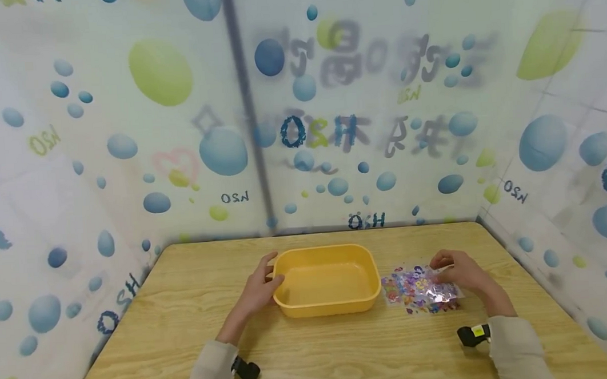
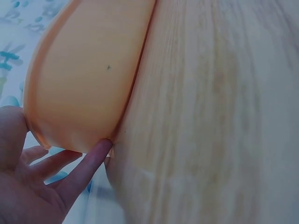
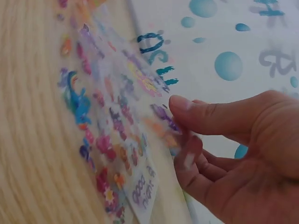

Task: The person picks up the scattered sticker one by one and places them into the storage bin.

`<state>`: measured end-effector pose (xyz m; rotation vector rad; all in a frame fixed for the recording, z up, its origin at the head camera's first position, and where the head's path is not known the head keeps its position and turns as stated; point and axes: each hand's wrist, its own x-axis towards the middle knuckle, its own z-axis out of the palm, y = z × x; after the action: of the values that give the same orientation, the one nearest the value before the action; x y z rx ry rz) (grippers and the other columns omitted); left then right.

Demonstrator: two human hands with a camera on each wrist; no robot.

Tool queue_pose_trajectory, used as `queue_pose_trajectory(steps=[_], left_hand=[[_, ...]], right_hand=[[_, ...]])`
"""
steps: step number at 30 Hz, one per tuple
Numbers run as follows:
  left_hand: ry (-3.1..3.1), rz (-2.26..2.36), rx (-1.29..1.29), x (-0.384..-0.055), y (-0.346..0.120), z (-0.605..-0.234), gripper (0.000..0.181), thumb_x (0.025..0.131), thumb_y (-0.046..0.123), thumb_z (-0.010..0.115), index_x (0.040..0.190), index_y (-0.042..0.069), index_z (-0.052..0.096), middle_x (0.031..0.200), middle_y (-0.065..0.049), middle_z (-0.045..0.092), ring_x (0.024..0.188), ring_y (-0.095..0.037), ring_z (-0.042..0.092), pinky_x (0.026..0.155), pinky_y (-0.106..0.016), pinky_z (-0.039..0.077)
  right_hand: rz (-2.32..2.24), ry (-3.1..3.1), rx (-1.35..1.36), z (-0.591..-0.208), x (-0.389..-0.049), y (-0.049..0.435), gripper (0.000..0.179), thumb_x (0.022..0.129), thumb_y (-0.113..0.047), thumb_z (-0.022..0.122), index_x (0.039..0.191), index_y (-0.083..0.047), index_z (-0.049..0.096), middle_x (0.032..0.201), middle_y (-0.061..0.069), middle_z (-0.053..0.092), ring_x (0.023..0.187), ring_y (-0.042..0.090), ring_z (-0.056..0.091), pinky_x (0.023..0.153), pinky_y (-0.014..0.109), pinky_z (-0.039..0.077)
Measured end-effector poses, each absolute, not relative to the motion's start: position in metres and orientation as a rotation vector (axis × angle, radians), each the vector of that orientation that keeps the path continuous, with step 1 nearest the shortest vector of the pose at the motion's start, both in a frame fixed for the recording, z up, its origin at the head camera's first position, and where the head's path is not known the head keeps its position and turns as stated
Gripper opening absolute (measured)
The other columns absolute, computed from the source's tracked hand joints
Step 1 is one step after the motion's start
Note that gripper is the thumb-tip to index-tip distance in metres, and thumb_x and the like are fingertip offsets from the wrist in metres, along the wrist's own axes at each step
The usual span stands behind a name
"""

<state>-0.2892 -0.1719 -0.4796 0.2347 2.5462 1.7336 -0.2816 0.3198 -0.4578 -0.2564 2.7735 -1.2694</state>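
A yellow plastic basin (image 1: 327,309) stands upright on the table. At its left end my left hand (image 1: 259,286) holds it, thumb at the rim and fingers against the outer wall. The left wrist view shows that hand (image 2: 42,182) with fingers spread along the basin's end (image 2: 84,93). Right of the basin, clear sticker sheets (image 1: 409,287) with small colourful pictures lie on the table. My right hand (image 1: 462,270) pinches the edge of a sticker sheet (image 3: 124,100) between thumb and fingers. That sheet is partly raised in the right wrist view, above other stickers.
The wood-grain table (image 1: 338,353) runs back to a printed curtain (image 1: 333,171) with blue and green dots. Similar printed sheeting hangs at both sides. A small black device is strapped to each wrist.
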Motion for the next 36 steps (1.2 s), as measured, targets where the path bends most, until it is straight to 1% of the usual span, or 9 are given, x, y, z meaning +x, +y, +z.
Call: queue_pose_trajectory(steps=[6, 13, 18, 24, 27, 30, 33, 34, 36], left_hand=[[2.575, 1.706, 0.282, -0.289, -0.171, -0.478, 0.065, 0.104, 0.011, 0.059, 0.162, 0.016, 0.031, 0.146, -0.031, 0.054, 0.111, -0.042, 0.069, 0.061, -0.04, 0.065], [2.588, 1.691, 0.281, -0.288, -0.172, -0.479, 0.063, 0.105, 0.014, 0.06, 0.161, 0.024, 0.032, 0.148, -0.028, 0.054, 0.111, -0.039, 0.069, 0.064, -0.037, 0.066], [2.622, 1.685, 0.268, -0.289, -0.172, -0.479, 0.059, 0.105, 0.014, 0.06, 0.158, 0.026, 0.038, 0.148, -0.025, 0.056, 0.106, -0.033, 0.07, 0.061, -0.034, 0.065], [2.635, 1.661, 0.318, -0.289, -0.173, -0.477, 0.048, 0.105, 0.012, 0.06, 0.151, 0.016, 0.047, 0.146, -0.029, 0.056, 0.103, -0.035, 0.072, 0.058, -0.034, 0.064], [2.655, 1.654, 0.326, -0.289, -0.174, -0.478, 0.04, 0.104, 0.013, 0.06, 0.143, 0.014, 0.054, 0.149, -0.032, 0.052, 0.11, -0.041, 0.07, 0.058, -0.035, 0.065], [2.665, 1.642, 0.325, -0.29, -0.175, -0.479, 0.035, 0.104, 0.014, 0.061, 0.139, 0.013, 0.058, 0.153, -0.032, 0.048, 0.117, -0.044, 0.067, 0.058, -0.035, 0.065], [2.65, 1.628, 0.314, -0.29, -0.176, -0.48, 0.036, 0.104, 0.016, 0.061, 0.14, 0.015, 0.059, 0.155, -0.028, 0.048, 0.116, -0.042, 0.067, 0.059, -0.034, 0.065], [2.641, 1.629, 0.314, -0.29, -0.176, -0.48, 0.037, 0.104, 0.016, 0.061, 0.141, 0.015, 0.058, 0.155, -0.028, 0.047, 0.115, -0.041, 0.068, 0.059, -0.034, 0.065], [2.634, 1.62, 0.304, -0.291, -0.177, -0.481, 0.04, 0.103, 0.014, 0.063, 0.142, 0.015, 0.057, 0.155, -0.027, 0.048, 0.112, -0.038, 0.069, 0.06, -0.034, 0.065]], right_hand=[[-1.456, 2.661, -0.362, -0.454, -0.278, 0.324, 0.033, 0.096, 0.0, 0.065, 0.128, 0.009, 0.064, 0.132, 0.032, 0.063, 0.101, 0.02, 0.067, 0.081, 0.027, 0.061], [-1.553, 2.647, -0.347, -0.446, -0.28, 0.323, 0.044, 0.1, -0.006, 0.064, 0.14, 0.012, 0.056, 0.138, 0.035, 0.059, 0.093, 0.004, 0.069, 0.078, 0.025, 0.062], [-1.635, 2.601, -0.35, -0.445, -0.282, 0.321, 0.048, 0.101, -0.008, 0.064, 0.143, 0.013, 0.051, 0.14, 0.037, 0.057, 0.092, 0.001, 0.069, 0.077, 0.026, 0.063], [-1.7, 2.62, -0.381, -0.444, -0.283, 0.316, 0.048, 0.101, -0.008, 0.064, 0.143, 0.012, 0.051, 0.138, 0.037, 0.058, 0.091, 0.001, 0.07, 0.074, 0.028, 0.064], [-1.711, 2.644, -0.403, -0.44, -0.283, 0.312, 0.05, 0.1, -0.01, 0.067, 0.143, 0.011, 0.052, 0.134, 0.03, 0.064, 0.09, 0.002, 0.071, 0.074, 0.028, 0.064], [-1.755, 2.643, -0.423, -0.436, -0.282, 0.308, 0.05, 0.1, -0.01, 0.068, 0.142, 0.012, 0.052, 0.124, 0.013, 0.073, 0.088, 0.004, 0.073, 0.074, 0.028, 0.065], [-1.818, 2.621, -0.432, -0.432, -0.282, 0.302, 0.049, 0.099, -0.008, 0.068, 0.141, 0.013, 0.052, 0.112, -0.004, 0.075, 0.086, 0.005, 0.074, 0.073, 0.029, 0.065], [-1.83, 2.618, -0.436, -0.431, -0.282, 0.299, 0.049, 0.099, -0.008, 0.068, 0.141, 0.013, 0.052, 0.11, -0.007, 0.074, 0.086, 0.005, 0.074, 0.073, 0.029, 0.065], [-1.833, 2.627, -0.429, -0.428, -0.282, 0.293, 0.049, 0.1, -0.008, 0.067, 0.142, 0.011, 0.053, 0.115, -0.002, 0.074, 0.087, 0.005, 0.074, 0.074, 0.029, 0.065]])
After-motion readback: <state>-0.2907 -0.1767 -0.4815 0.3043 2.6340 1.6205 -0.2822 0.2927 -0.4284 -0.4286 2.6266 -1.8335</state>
